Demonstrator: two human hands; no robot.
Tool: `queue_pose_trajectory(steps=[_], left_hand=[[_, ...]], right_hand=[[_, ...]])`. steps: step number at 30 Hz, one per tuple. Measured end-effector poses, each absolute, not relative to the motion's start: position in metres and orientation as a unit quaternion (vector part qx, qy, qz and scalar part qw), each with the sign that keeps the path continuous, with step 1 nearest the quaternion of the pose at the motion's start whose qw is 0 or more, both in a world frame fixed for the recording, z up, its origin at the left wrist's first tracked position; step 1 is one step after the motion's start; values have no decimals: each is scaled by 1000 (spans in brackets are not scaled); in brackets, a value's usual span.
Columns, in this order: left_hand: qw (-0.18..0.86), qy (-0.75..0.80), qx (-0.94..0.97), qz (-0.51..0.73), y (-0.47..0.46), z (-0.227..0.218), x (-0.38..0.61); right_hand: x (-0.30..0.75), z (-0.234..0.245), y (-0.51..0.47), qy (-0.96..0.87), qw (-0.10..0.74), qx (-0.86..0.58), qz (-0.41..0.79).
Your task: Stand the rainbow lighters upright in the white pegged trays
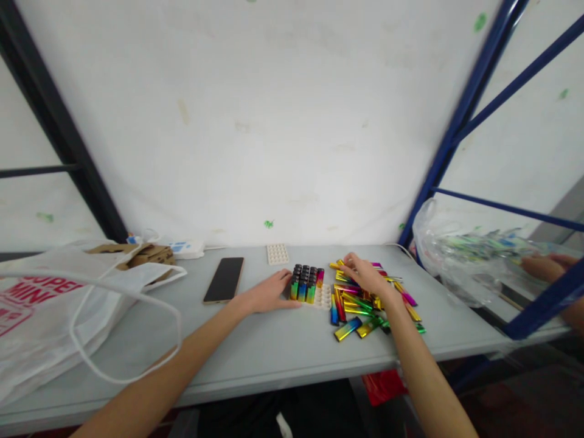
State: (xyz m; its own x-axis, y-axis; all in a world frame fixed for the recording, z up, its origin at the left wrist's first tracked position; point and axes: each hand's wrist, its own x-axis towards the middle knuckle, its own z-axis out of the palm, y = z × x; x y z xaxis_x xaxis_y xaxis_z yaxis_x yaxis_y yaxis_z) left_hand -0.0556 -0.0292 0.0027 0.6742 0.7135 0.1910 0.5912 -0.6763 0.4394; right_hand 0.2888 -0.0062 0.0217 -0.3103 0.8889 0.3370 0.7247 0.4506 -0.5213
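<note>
My left hand lies flat on the grey table, fingers stretched out and gripping nothing, its fingertips against the left side of the white socket tray. The tray stands between my 2 hands, and its left part is filled with upright rainbow-coloured lighters, their black tops up. The right part shows bare sockets.

My right hand rests palm down on the loose pile of lighters just right of the tray. Its fingers curl down among them at the far edge of the pile. I cannot tell whether they have closed on one. The pile lies flat and jumbled, spreading toward the table's near edge.

Behind the tray, near the wall, lies a second, empty socket tray. A dark phone lies face up just left of my left hand. Farther left slumps a white carrier bag with red print, with torn cardboard behind it. At the far right, beyond the blue rack post, another person's hand touches a clear plastic bag of more lighters.
</note>
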Motion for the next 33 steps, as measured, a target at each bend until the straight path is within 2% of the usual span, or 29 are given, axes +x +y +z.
queue_pose_trajectory(steps=[8, 11, 17, 25, 28, 33], left_hand=[[176, 358, 899, 180, -27, 0, -57], [178, 357, 899, 181, -28, 0, -57], [184, 359, 898, 177, -28, 2, -57], [187, 370, 894, 170, -28, 1, -56], [187, 369, 893, 180, -28, 1, -57], [189, 353, 895, 195, -28, 1, -57]], right_hand=[[281, 28, -2, -688, 469, -543, 109], [276, 28, -1, -656, 501, -551, 126], [267, 36, -10, -686, 496, -508, 162], [246, 31, -15, -710, 450, -447, 306], [240, 26, -14, -698, 458, -448, 320], [232, 23, -22, -616, 474, -453, 437]])
